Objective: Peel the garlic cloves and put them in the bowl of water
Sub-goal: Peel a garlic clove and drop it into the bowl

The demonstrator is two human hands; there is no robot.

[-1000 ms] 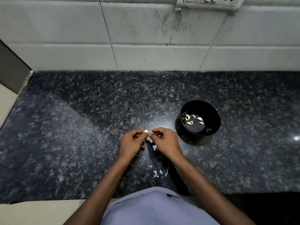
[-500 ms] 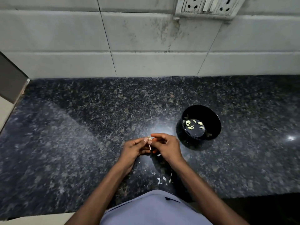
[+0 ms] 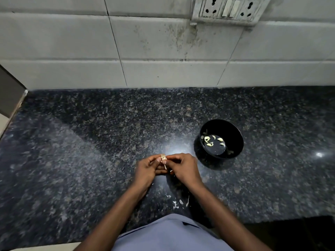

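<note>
A dark stone counter [image 3: 90, 160] fills the lower frame. At centre right a black bowl [image 3: 221, 139] of water is seen, with peeled cloves [image 3: 211, 141] already afloat. Just left of it, at lower centre, a garlic clove [image 3: 163, 158] is pinched between the left hand [image 3: 147, 169] and the right hand [image 3: 183, 167], fingertips curled round it and a strip of skin hanging. Peeling is judged under way; stripping the remaining skin, then a short carry rightward to the bowl, is called for. Skin scraps [image 3: 178, 202] are scattered below.

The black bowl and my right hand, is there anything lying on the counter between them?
No. In the head view only bare, glossy counter lies between the right hand and the black bowl. The peel scraps lie nearer the body.
</note>
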